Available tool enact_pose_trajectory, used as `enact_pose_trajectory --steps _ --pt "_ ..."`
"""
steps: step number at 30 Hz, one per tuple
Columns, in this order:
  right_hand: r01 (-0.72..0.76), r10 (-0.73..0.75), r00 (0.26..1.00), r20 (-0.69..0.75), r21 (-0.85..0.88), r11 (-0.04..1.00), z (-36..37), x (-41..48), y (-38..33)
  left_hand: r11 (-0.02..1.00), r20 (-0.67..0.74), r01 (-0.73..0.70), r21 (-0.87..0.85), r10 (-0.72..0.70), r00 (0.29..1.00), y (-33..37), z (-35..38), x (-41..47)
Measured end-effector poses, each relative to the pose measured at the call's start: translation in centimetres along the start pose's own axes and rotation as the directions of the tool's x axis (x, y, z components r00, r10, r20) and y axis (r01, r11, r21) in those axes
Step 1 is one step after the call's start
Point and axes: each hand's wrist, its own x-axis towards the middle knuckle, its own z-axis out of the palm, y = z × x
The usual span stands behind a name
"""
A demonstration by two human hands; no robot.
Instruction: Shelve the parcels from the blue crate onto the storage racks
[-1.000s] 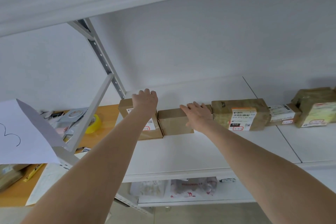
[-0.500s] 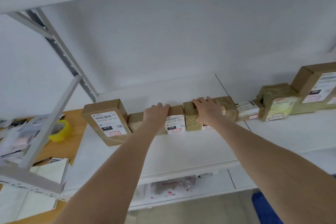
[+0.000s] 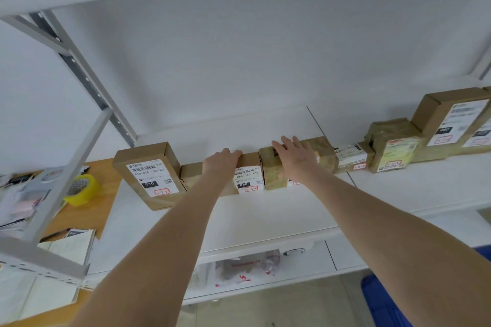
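Note:
A row of brown cardboard parcels stands along the white rack shelf (image 3: 279,210). My left hand (image 3: 221,162) rests on top of a small box with a 060 label (image 3: 248,180), fingers curled over its back edge. My right hand (image 3: 295,152) lies flat with straight fingers on a tape-wrapped parcel (image 3: 275,175) right beside it. A taller box labelled 010 (image 3: 148,175) stands at the row's left end. Further right sit a small labelled parcel (image 3: 350,158), a taped bundle (image 3: 393,150) and a big box (image 3: 451,119). A corner of the blue crate (image 3: 382,302) shows bottom right.
A grey rack upright and brace (image 3: 87,103) rise at the left. Behind them a wooden desk (image 3: 79,218) carries a yellow tape roll (image 3: 82,190), papers and a notebook. The lower shelf holds a plastic-bagged parcel (image 3: 244,268) and a marker (image 3: 293,251).
The view has swung right along the shelf. My left hand left the 010 box for the 060 box, and my right hand moved from a plain box onto the tape-wrapped parcel.

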Motion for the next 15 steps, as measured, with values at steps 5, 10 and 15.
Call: enact_pose_trajectory --steps 5,10,15 --pt "-0.015 0.015 0.999 -0.036 -0.011 1.000 -0.5 -1.3 -0.1 1.000 -0.006 -0.014 -0.018 0.014 1.000 0.2 0.2 -0.7" --pt "-0.020 0.021 0.996 -0.086 0.018 1.000 -0.9 -3.8 -0.4 0.999 -0.134 -0.049 0.022 0.052 0.990 1.6 -0.9 -1.7" --pt "0.007 0.005 0.980 -0.200 0.062 0.998 -2.5 -5.9 0.4 0.996 -0.224 -0.084 0.010 0.084 0.971 4.3 -1.7 -3.2"
